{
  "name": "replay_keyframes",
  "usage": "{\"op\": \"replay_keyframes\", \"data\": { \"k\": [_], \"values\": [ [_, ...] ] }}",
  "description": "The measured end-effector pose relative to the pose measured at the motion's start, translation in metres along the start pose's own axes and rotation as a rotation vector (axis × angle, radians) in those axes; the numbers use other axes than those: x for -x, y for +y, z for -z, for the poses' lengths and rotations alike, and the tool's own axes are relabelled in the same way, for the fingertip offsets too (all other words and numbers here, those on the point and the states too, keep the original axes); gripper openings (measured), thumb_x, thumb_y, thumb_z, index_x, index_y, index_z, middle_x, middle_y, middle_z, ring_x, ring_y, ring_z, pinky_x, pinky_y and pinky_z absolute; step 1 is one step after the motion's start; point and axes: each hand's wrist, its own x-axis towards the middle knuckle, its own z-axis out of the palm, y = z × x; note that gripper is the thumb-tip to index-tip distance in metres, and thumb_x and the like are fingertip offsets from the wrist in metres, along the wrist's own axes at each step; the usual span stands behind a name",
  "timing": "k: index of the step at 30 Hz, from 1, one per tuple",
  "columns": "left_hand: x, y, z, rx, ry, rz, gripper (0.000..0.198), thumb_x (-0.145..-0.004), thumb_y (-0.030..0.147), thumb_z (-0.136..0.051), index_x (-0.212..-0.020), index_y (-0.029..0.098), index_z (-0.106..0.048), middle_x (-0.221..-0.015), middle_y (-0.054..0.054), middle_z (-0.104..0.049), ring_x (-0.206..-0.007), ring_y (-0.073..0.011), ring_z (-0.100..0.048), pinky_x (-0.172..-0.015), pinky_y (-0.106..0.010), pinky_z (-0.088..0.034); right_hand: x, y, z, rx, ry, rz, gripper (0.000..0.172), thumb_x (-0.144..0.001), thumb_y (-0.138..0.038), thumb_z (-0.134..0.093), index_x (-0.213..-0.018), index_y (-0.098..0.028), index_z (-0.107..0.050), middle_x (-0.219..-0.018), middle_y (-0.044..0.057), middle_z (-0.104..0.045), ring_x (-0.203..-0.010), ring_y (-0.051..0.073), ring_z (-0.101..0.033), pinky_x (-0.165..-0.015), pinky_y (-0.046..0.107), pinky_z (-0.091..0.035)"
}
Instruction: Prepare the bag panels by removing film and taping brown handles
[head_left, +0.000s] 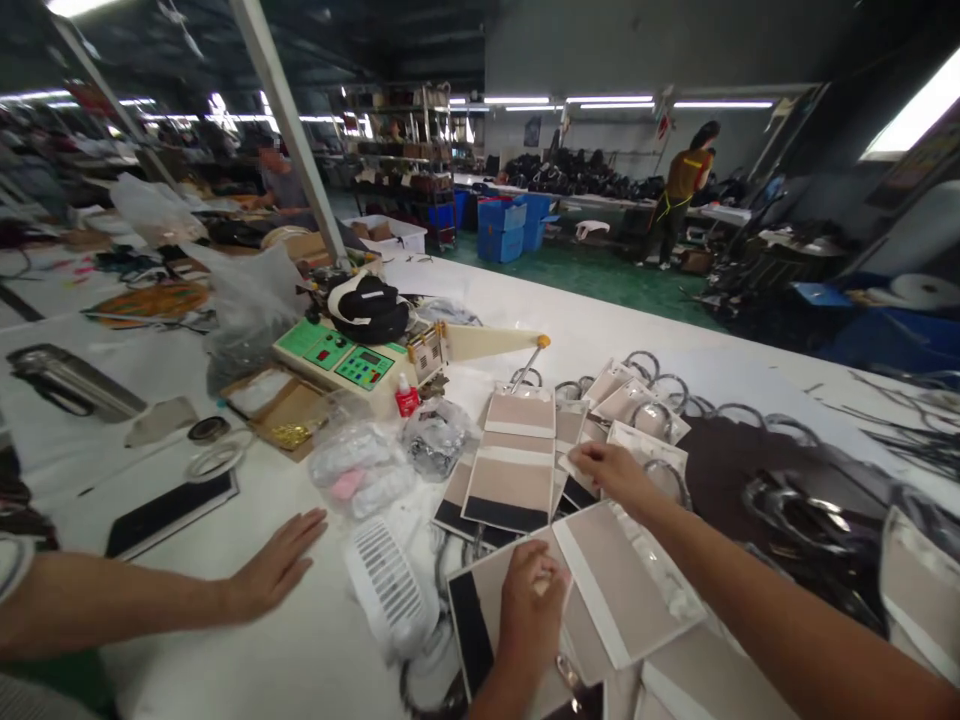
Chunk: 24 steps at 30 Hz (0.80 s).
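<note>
Beige panels [637, 580] lie on the tabletop [300, 650] toward five o'clock. Left hand [534, 590] curls over one; right hand [611, 470] bends at four. Whether either grip is closed, I cannot tell. Flat panels, edge-held, would handle best.

The table [585, 330] is bright; beyond it, white tube lights [724, 104] glare against dimness, and details turn soft.

A metal flask [82, 382] lies at left; blue crates [501, 240] stand on green floor [622, 290].
</note>
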Motion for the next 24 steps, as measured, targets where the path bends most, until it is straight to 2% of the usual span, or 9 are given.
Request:
{"op": "replay_keyframes", "data": {
  "k": [3, 6, 9, 11, 15, 18, 20, 24],
  "values": [
    [-0.036, -0.042, 0.000, 0.053, 0.076, 0.077, 0.012, -0.082, 0.028, -0.063, -0.077, 0.020, -0.070, -0.143, -0.014, -0.057, -0.134, -0.0308, -0.053, -0.110, -0.046, -0.044, -0.097, -0.001, -0.045, 0.090, 0.032, 0.018, 0.030, -0.080, -0.045, -0.060, -0.079, -0.019, -0.073, -0.069, 0.001, -0.067, -0.064, 0.017, -0.058, -0.061, 0.026, -0.042],
    [-0.048, -0.072, -0.005, 0.105, 0.122, 0.150, 0.011, -0.082, 0.028, -0.063, -0.075, 0.020, -0.069, -0.150, -0.014, -0.053, -0.138, -0.0324, -0.050, -0.110, -0.048, -0.045, -0.182, 0.001, -0.081, 0.191, 0.039, 0.044, 0.021, -0.078, -0.037, -0.064, -0.077, -0.019, -0.074, -0.069, 0.001, -0.067, -0.067, 0.018, -0.059, -0.063, 0.027, -0.040],
    [-0.050, -0.086, -0.010, 0.154, 0.167, 0.215, 0.012, -0.082, 0.030, -0.064, -0.075, 0.021, -0.068, -0.154, -0.015, -0.051, -0.136, -0.0335, -0.052, -0.107, -0.049, -0.048, -0.248, 0.007, -0.109, 0.280, 0.042, 0.098, 0.019, -0.081, -0.034, -0.063, -0.079, -0.019, -0.074, -0.073, 0.003, -0.069, -0.073, 0.020, -0.061, -0.066, 0.028, -0.041],
    [-0.051, -0.089, -0.013, 0.165, 0.186, 0.266, 0.014, -0.082, 0.032, -0.064, -0.074, 0.021, -0.067, -0.155, -0.014, -0.050, -0.134, -0.0336, -0.054, -0.104, -0.047, -0.050, -0.280, 0.015, -0.124, 0.324, 0.050, 0.119, 0.019, -0.082, -0.034, -0.063, -0.081, -0.019, -0.075, -0.077, 0.004, -0.071, -0.077, 0.021, -0.063, -0.070, 0.028, -0.043],
    [-0.057, -0.092, -0.014, 0.163, 0.181, 0.332, 0.016, -0.082, 0.034, -0.063, -0.072, 0.022, -0.067, -0.155, -0.014, -0.049, -0.131, -0.0333, -0.057, -0.102, -0.046, -0.052, -0.312, 0.040, -0.143, 0.409, 0.095, 0.117, 0.018, -0.080, -0.036, -0.067, -0.086, -0.021, -0.075, -0.088, 0.006, -0.073, -0.089, 0.026, -0.064, -0.082, 0.034, -0.046],
    [-0.060, -0.096, -0.015, 0.133, 0.168, 0.340, 0.018, -0.082, 0.036, -0.063, -0.071, 0.022, -0.067, -0.155, -0.013, -0.049, -0.131, -0.0338, -0.057, -0.103, -0.047, -0.051, -0.321, 0.054, -0.148, 0.496, 0.184, 0.137, 0.030, -0.079, -0.042, -0.071, -0.101, -0.022, -0.073, -0.099, 0.008, -0.073, -0.094, 0.028, -0.064, -0.086, 0.039, -0.047],
    [-0.060, -0.099, -0.015, 0.108, 0.165, 0.338, 0.019, -0.082, 0.037, -0.063, -0.070, 0.023, -0.067, -0.155, -0.012, -0.050, -0.131, -0.0336, -0.057, -0.105, -0.047, -0.050, -0.325, 0.054, -0.148, 0.550, 0.239, 0.120, 0.033, -0.082, -0.045, -0.069, -0.106, -0.023, -0.071, -0.103, 0.010, -0.073, -0.095, 0.029, -0.065, -0.087, 0.041, -0.048],
    [-0.061, -0.100, -0.015, 0.111, 0.162, 0.327, 0.020, -0.082, 0.039, -0.063, -0.070, 0.023, -0.067, -0.153, -0.012, -0.052, -0.129, -0.0338, -0.059, -0.104, -0.047, -0.050, -0.319, 0.038, -0.139, 0.519, 0.278, 0.066, 0.023, -0.090, -0.038, -0.059, -0.099, -0.022, -0.072, -0.099, 0.010, -0.073, -0.095, 0.028, -0.065, -0.086, 0.040, -0.048]
  ]
}}
